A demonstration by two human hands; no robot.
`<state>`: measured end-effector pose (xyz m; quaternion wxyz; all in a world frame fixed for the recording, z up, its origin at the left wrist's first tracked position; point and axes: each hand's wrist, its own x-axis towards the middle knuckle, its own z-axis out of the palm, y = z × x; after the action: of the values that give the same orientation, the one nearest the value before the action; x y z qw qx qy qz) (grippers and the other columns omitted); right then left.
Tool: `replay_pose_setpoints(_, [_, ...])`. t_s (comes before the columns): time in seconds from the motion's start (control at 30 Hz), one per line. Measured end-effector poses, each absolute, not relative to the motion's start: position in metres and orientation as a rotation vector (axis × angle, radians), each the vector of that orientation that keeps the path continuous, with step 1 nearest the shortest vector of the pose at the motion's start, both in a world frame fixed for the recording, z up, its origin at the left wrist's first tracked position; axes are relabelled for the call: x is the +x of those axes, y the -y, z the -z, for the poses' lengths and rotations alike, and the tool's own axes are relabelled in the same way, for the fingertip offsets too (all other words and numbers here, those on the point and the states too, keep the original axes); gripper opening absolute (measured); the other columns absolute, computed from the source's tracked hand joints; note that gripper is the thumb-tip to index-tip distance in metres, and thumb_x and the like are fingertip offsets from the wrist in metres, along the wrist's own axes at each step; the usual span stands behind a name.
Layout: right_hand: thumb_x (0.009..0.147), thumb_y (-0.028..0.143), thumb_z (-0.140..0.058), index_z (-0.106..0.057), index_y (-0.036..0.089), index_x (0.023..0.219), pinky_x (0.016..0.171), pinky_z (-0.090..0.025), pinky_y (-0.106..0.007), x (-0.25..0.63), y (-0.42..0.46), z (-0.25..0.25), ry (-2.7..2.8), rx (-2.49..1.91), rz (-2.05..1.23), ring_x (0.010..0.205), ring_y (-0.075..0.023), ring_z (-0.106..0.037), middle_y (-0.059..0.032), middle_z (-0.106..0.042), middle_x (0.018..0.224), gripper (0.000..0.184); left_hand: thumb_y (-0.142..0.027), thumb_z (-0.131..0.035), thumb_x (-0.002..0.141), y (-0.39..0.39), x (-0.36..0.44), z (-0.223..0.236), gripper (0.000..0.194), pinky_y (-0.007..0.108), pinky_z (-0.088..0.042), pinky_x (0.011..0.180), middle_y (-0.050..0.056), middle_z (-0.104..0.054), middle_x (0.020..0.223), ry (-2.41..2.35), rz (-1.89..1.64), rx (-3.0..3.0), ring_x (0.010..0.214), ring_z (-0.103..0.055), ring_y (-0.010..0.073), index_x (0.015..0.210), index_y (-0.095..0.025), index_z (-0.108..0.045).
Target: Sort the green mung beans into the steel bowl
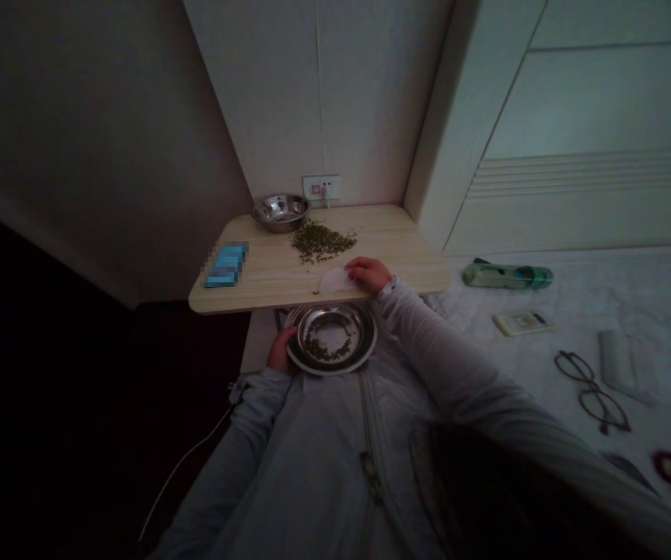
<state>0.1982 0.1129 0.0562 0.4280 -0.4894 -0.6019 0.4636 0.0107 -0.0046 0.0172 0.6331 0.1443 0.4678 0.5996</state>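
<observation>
My left hand (282, 351) grips the left rim of a steel bowl (364, 342), held in front of me just below the table's front edge. Small dark green grains lie in its bottom. On the wooden tabletop, my right hand (371, 275) has its fingers closed on the right end of a thin, whitish, rounded flat piece (333, 281), whose material I cannot make out. A loose pile of the same green grains (319, 240) is spread behind that piece. At the back left of the table stands a second steel bowl (281, 211).
A phone with a blue screen (226, 265) lies on the table's left side. On the white bedding to the right are a green bottle-like item (507, 275), a pale handheld device (522, 322), eyeglasses (592, 389) and a pale case (623, 365). A wall socket (321, 188) is behind the table.
</observation>
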Motion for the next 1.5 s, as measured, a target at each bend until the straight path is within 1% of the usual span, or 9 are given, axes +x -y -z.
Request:
replay_pose_setpoints(0.13, [0.054,0.017,-0.046,-0.055,0.015,0.067,0.047,-0.032,-0.019,0.192,-0.116,-0.065,1.372,-1.205,-1.139,0.045,-0.0058,-0.039,0.0051,-0.051,0.047,0.016,-0.021,-0.056,0.054,0.004,0.011,-0.015,0.007,0.023,-0.046,0.054,0.001,-0.060,0.049,-1.063,-1.361,0.303,0.052,-0.056,0.0138,0.048,-0.016,-0.056])
replay_pose_setpoints(0.3, [0.056,0.015,-0.044,-0.055,0.014,0.066,0.049,-0.034,-0.020,0.176,-0.117,-0.067,1.390,-1.220,-1.120,0.045,-0.0060,-0.040,0.0048,-0.051,0.046,0.015,-0.021,-0.056,0.054,0.005,0.010,-0.015,0.007,0.024,-0.047,0.055,0.001,-0.060,0.049,-1.068,-1.356,0.271,0.055,-0.057,0.0149,0.049,-0.016,-0.057])
replay_pose_setpoints(0.43, [0.057,0.015,-0.044,-0.055,0.014,0.068,0.049,-0.035,-0.019,0.172,-0.115,-0.062,1.411,-1.221,-1.085,0.045,-0.0058,-0.040,0.0052,-0.051,0.047,0.015,-0.020,-0.055,0.054,0.004,0.009,-0.014,0.008,0.022,-0.045,0.052,0.001,-0.058,0.046,-1.106,-1.369,0.283,0.052,-0.056,0.0133,0.047,-0.016,-0.055])
replay_pose_setpoints(0.57, [0.058,0.018,-0.044,-0.056,0.015,0.070,0.051,-0.035,-0.020,0.176,-0.115,-0.055,1.472,-1.265,-1.029,0.047,-0.0064,-0.043,0.0050,-0.052,0.050,0.017,-0.020,-0.056,0.054,0.003,0.009,-0.014,0.007,0.022,-0.045,0.052,0.000,-0.058,0.046,-1.112,-1.388,0.309,0.052,-0.056,0.0131,0.048,-0.016,-0.055])
replay_pose_setpoints(0.73, [0.059,0.022,-0.046,-0.056,0.016,0.069,0.055,-0.037,-0.021,0.177,-0.119,-0.050,1.538,-1.276,-0.962,0.050,-0.0071,-0.045,0.0048,-0.053,0.051,0.016,-0.019,-0.053,0.056,0.003,0.011,-0.018,0.008,0.024,-0.046,0.053,0.001,-0.058,0.046,-1.118,-1.335,0.259,0.053,-0.056,0.0146,0.048,-0.017,-0.055])
replay_pose_setpoints(0.87, [0.060,0.026,-0.047,-0.056,0.016,0.070,0.056,-0.038,-0.022,0.177,-0.119,-0.050,1.559,-1.302,-0.951,0.050,-0.0075,-0.046,0.0044,-0.053,0.052,0.016,-0.019,-0.054,0.055,0.003,0.010,-0.017,0.008,0.023,-0.046,0.052,0.001,-0.058,0.046,-1.113,-1.351,0.288,0.053,-0.056,0.0145,0.049,-0.017,-0.056])
replay_pose_setpoints(1.1, [0.062,0.027,-0.047,-0.057,0.016,0.072,0.059,-0.039,-0.023,0.176,-0.117,-0.051,1.588,-1.338,-0.898,0.051,-0.0076,-0.046,0.0040,-0.054,0.053,0.018,-0.020,-0.054,0.055,0.004,0.010,-0.013,0.009,0.023,-0.046,0.052,0.000,-0.058,0.046,-1.095,-1.361,0.294,0.052,-0.056,0.0139,0.046,-0.018,-0.054])
replay_pose_setpoints(1.3, [0.062,0.026,-0.047,-0.056,0.016,0.071,0.058,-0.039,-0.022,0.176,-0.114,-0.055,1.598,-1.323,-0.939,0.049,-0.0067,-0.045,0.0046,-0.054,0.052,0.016,-0.019,-0.056,0.054,0.004,0.011,-0.016,0.007,0.021,-0.046,0.053,0.000,-0.057,0.045,-1.086,-1.388,0.288,0.053,-0.056,0.0131,0.047,-0.017,-0.055])
replay_pose_setpoints(1.5, [0.061,0.024,-0.046,-0.057,0.016,0.070,0.058,-0.038,-0.022,0.177,-0.114,-0.056,1.576,-1.293,-0.983,0.050,-0.0071,-0.045,0.0042,-0.053,0.052,0.016,-0.020,-0.057,0.053,0.006,0.011,-0.019,0.010,0.022,-0.045,0.050,-0.001,-0.054,0.041,-1.074,-1.370,0.293,0.050,-0.055,0.0136,0.045,-0.017,-0.052])
